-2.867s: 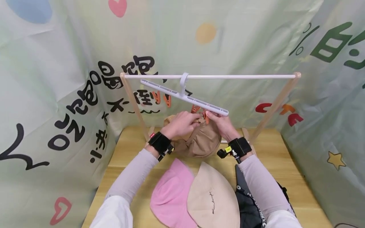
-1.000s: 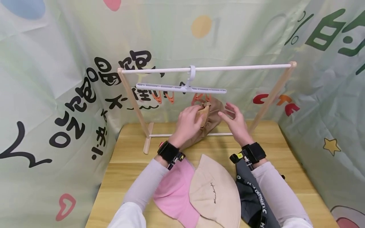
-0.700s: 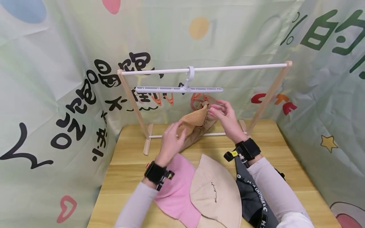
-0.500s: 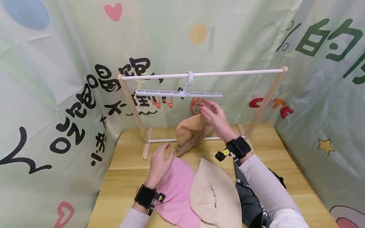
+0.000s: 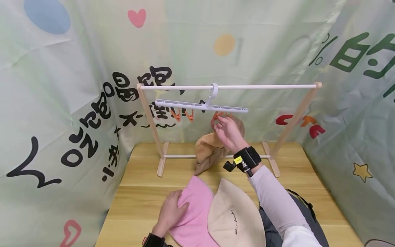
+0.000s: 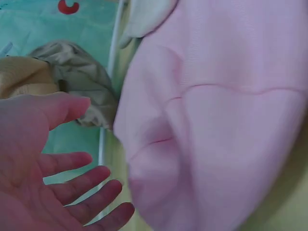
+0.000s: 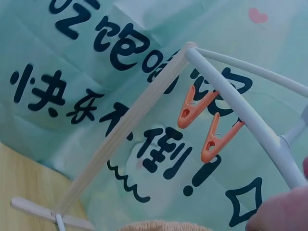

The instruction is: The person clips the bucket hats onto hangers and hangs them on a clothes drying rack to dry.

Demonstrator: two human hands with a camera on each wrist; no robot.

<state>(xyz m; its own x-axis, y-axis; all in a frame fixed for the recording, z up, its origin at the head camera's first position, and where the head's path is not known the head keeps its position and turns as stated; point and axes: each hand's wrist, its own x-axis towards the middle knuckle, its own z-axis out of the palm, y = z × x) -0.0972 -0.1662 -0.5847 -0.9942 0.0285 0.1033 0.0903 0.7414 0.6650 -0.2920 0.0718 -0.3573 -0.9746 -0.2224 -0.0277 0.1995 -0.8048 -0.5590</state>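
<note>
My left hand (image 5: 171,211) lies at the left edge of a pink bucket hat (image 5: 195,212). In the left wrist view its fingers are spread beside the pink cloth. My right hand (image 5: 229,133) is raised under a lilac clip hanger (image 5: 182,104), fingertips right at an orange clothespin (image 5: 217,115). The right wrist view has its thumb (image 7: 284,211) at the lower right, apart from another finger. A brown hat (image 5: 206,164) with a tan woven lining hangs below the hanger's right half, partly hidden by that hand. Two more clothespins (image 7: 197,108) dangle from the hanger's left half.
The hanger hooks over the white rail (image 5: 265,87) of a small wooden rack (image 5: 151,120). A beige hat (image 5: 236,212) overlaps the pink one; a dark hat (image 5: 308,216) lies under the right forearm. Printed cloth walls (image 5: 262,51) enclose the table (image 5: 139,199).
My left hand has let go of the brown hat and come down to the pink hat. My right hand has shifted left along the hanger's clothespins. The brown hat now hangs without the left hand.
</note>
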